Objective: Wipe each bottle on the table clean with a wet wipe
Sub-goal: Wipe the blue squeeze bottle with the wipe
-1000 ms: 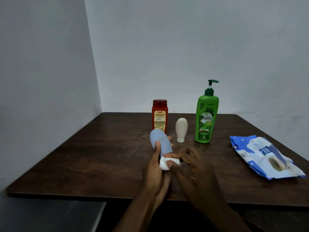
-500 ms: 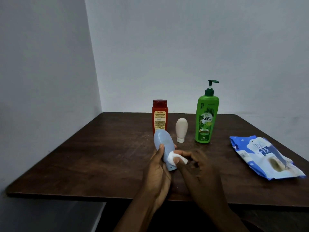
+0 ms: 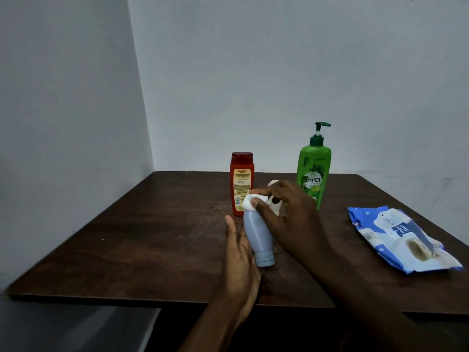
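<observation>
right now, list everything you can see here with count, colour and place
blue bottle: 1, pale blue, held over the table's near middle, cap end towards the person
wipe: 1, white, bunched on the blue bottle's far end
red bottle: 1, red with a yellow label, upright at the back, left of centre
white bottle: 1, white, behind the right hand, mostly hidden
green bottle: 1, green with a pump, upright at the back, right of the red bottle
pack: 1, blue and white, lying flat at the table's right
table: 1, dark brown wood, in a corner
left hand: 1, holds the blue bottle
right hand: 1, pinches the wipe
</observation>
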